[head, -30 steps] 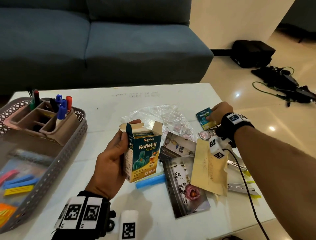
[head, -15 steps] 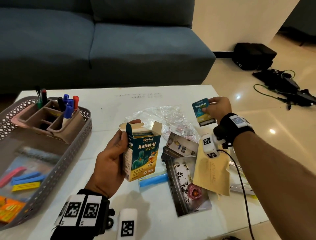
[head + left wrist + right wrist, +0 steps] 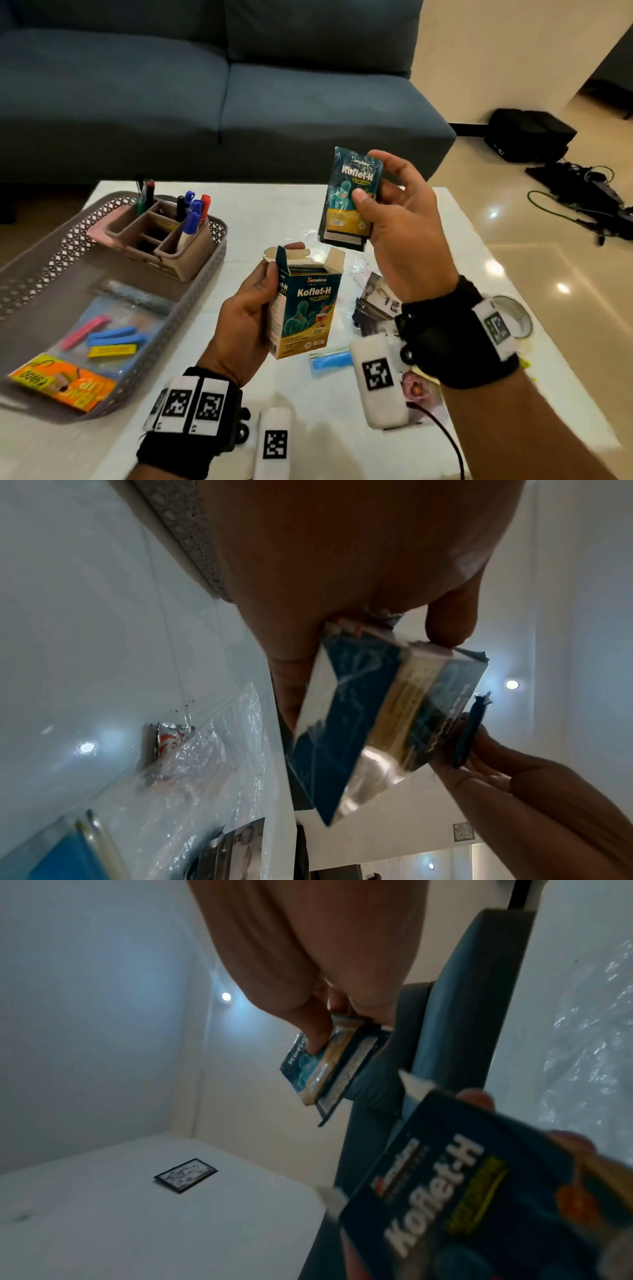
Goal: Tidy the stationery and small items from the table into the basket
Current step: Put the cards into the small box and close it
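My left hand (image 3: 255,308) grips an open Koflet-H box (image 3: 306,308) upright above the white table (image 3: 274,212), its top flaps standing up; the box (image 3: 383,723) fills the left wrist view. My right hand (image 3: 387,212) pinches a small stack of Koflet-H sachets (image 3: 349,198) between thumb and fingers, held just above and right of the box's open top. The sachets (image 3: 325,1064) and the box (image 3: 462,1191) both show in the right wrist view. The grey mesh basket (image 3: 205,281) sits at the table's left.
Inside the basket stand a pink organiser with markers (image 3: 161,233), a bag of coloured clips (image 3: 109,335) and an orange pack (image 3: 61,387). On the table lie a crumpled clear bag (image 3: 192,764), photos (image 3: 376,301), a blue clip (image 3: 330,359) and a tape roll (image 3: 517,315). A sofa (image 3: 205,85) stands behind.
My right hand lifted the sachets off the table's right side and brought them up and left, over the box. The left hand kept holding the box; the view shifted closer.
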